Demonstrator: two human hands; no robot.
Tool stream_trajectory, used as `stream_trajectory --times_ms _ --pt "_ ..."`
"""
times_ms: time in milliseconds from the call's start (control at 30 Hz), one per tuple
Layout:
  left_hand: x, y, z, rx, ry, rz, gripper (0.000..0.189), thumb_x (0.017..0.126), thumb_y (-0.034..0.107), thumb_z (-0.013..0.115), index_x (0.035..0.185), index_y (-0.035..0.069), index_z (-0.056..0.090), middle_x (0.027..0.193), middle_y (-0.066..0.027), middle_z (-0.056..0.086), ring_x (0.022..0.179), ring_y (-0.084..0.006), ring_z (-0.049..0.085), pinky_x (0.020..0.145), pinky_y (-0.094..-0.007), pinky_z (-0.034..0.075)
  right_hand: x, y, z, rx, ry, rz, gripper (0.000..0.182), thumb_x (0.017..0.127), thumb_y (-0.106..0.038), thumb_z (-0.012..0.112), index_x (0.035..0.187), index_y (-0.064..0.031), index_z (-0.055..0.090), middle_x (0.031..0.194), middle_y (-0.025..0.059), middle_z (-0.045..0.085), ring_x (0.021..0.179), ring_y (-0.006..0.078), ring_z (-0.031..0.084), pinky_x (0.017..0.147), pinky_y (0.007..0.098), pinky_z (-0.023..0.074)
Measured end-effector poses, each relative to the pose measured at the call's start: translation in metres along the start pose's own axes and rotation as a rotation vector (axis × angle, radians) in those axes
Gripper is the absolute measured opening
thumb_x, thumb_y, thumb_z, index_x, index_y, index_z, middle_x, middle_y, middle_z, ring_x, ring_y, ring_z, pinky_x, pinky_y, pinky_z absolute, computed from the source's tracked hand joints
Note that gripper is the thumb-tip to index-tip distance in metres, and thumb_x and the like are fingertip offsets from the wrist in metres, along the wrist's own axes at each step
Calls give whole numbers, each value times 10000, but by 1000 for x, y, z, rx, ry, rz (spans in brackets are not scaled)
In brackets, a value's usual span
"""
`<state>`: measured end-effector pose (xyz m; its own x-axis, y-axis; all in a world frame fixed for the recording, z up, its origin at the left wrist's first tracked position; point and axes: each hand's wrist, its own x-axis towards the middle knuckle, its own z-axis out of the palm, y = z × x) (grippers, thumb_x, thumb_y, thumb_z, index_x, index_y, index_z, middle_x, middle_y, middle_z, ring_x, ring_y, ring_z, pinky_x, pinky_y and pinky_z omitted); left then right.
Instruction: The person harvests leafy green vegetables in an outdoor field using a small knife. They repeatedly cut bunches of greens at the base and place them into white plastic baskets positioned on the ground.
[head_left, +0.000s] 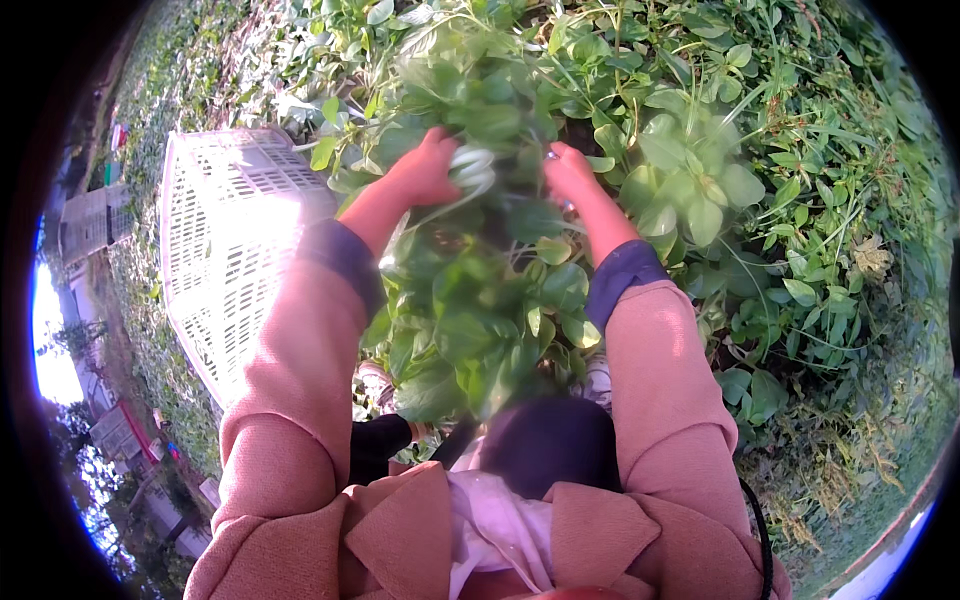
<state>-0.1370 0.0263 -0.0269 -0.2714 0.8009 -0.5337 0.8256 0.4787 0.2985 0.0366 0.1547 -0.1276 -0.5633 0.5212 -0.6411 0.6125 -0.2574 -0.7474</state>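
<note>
My left hand (424, 172) is closed around a bunch of pale stems (472, 169) with broad green leaves, which are blurred. Opposite it, my right hand (571, 175) is among the leaves with its fingers curled. Small shiny spots show at its fingers, but blur and foliage hide whether it holds anything. Low leafy green plants (480, 322) fill the space between my forearms and reach down to my shoes.
A white slatted plastic crate (232, 247) stands tilted at my left, beside my left forearm. Dense leafy plants (810, 202) spread to the right. Another crate (94, 221) lies farther off at the left. A dark rounded thing (551, 442) is close below my chest.
</note>
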Motion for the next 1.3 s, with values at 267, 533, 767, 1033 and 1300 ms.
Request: stream_trajectory --times_ms 267,533,767,1033,1300 --pt "-5 -8 8 2 17 7 657 574 186 683 1172 22 466 1328 -172 305 1053 -350 506 897 -379 430 -10 19 6 148 34 -22 377 809 -153 415 1172 -89 492 634 97 544 418 195 500 394 305 411" --pt "-6 -14 14 -6 -32 -7 639 583 208 669 1168 43 472 1317 -170 328 1062 -342 501 902 -383 423 0 2 8 -284 65 -50 375 779 -161 427 1132 -73 517 876 171 618 738 297 615 650 372 474" --pt "-9 -10 20 -22 -9 -22 652 574 205 676 1171 44 467 1288 -160 365 1068 -333 496 904 -374 422 19 8 12 -236 36 -38 371 751 -136 478 1102 -26 530 880 180 607 767 296 592 657 366 449" --pt "-20 2 29 -9 7 -56 640 590 198 662 1178 48 457 1313 -169 338 1041 -351 508 881 -387 436 7 0 14 -184 98 -60 391 791 -156 483 1152 -11 518 867 171 632 631 222 604 520 315 456" --pt "-22 8 34 35 11 -21 607 659 241 642 1196 47 436 1297 -188 341 1019 -357 525 854 -413 449 17 33 11 -481 -31 -111 392 785 -194 462 1143 -45 513 1046 174 596 931 334 584 772 404 457"
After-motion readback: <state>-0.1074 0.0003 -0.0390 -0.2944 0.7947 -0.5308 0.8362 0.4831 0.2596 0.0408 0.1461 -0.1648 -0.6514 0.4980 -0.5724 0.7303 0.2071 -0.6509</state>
